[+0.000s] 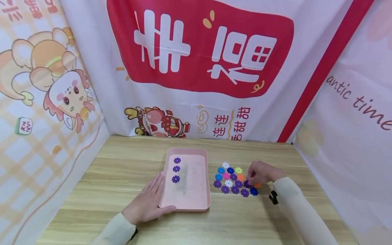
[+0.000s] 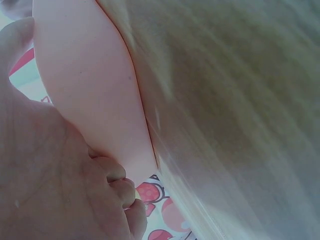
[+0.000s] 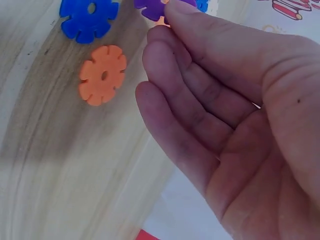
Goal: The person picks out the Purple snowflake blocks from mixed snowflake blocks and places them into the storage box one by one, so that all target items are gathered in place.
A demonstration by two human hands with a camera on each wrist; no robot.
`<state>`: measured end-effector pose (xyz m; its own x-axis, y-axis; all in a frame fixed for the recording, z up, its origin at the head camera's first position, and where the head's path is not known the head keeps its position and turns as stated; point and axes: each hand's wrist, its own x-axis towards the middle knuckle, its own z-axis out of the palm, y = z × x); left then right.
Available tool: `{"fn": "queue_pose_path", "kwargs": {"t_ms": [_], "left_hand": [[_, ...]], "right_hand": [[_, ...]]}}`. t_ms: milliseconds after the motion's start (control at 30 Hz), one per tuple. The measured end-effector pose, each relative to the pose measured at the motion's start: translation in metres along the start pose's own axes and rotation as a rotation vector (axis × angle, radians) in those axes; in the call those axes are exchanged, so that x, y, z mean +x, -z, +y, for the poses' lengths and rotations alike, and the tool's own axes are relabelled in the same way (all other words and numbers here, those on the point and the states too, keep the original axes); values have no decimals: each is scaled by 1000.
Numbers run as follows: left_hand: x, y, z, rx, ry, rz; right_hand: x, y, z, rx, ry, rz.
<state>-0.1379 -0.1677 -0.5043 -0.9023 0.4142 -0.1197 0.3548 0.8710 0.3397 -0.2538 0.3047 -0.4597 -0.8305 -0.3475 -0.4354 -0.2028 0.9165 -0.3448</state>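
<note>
My left hand (image 1: 148, 201) rests along the left side of a pink tray (image 1: 197, 187), fingers extended and thumb at the near rim. Close up in the left wrist view, the tray's side wall (image 2: 95, 85) lies against the fingers. Inside the tray, three purple notched discs (image 1: 176, 168) line up in a column on the left. To the right, my right hand (image 1: 262, 172) pinches a purple notched disc (image 3: 151, 9) between thumb and fingertips, at the right edge of a cluster of discs. An orange disc (image 3: 103, 75) and a blue disc (image 3: 89, 21) lie beside it.
Several white, blue, pink, yellow, orange and purple discs (image 1: 235, 189) lie on the wooden table (image 1: 128, 160) right of the tray. Printed cloth (image 1: 196, 85) hangs behind the table, with more cloth on both sides.
</note>
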Motion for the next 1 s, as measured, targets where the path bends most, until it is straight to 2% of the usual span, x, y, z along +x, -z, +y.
{"fn": "queue_pose_path", "kwargs": {"t_ms": [133, 233, 600, 800, 1000], "left_hand": [[-5, 1, 1, 7, -14, 22], [-6, 1, 0, 8, -14, 28], [-3, 2, 1, -13, -7, 16], [-2, 3, 2, -22, -2, 2], [-3, 4, 2, -14, 1, 3]], "right_hand": [[-1, 5, -9, 9, 34, -20], [0, 10, -19, 11, 92, -26], [12, 29, -58, -24, 279, 3], [20, 23, -91, -20, 353, -3], [32, 9, -128, -17, 395, -18]]}}
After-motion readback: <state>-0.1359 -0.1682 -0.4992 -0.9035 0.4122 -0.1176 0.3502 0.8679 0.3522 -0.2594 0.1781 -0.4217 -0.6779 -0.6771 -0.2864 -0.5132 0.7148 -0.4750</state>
